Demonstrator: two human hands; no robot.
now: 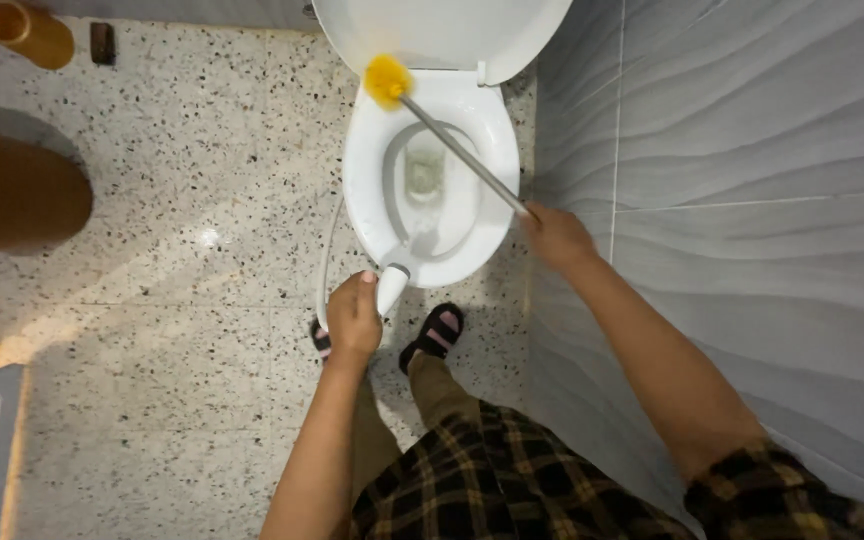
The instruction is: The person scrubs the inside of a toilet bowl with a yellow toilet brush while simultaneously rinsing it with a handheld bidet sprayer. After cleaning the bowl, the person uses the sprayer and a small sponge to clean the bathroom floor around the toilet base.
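Head view, looking straight down: my right hand is closed around the end of a toilet brush's metal handle; the handle runs diagonally up and left across the bowl, and the yellow brush head sits at the back rim of the white toilet, just under the raised lid. My left hand is closed on a white spray nozzle, thumb on top, its tip pointing into the front of the bowl; a thin white hose curves from the hand along the left outside of the toilet. Both feet in dark sandals stand just in front of the bowl on a speckled terrazzo floor. Grey wave-patterned wall tiles fill the right side. A brown cylindrical bin stands at far left, a smaller tan cylinder in the top left corner.
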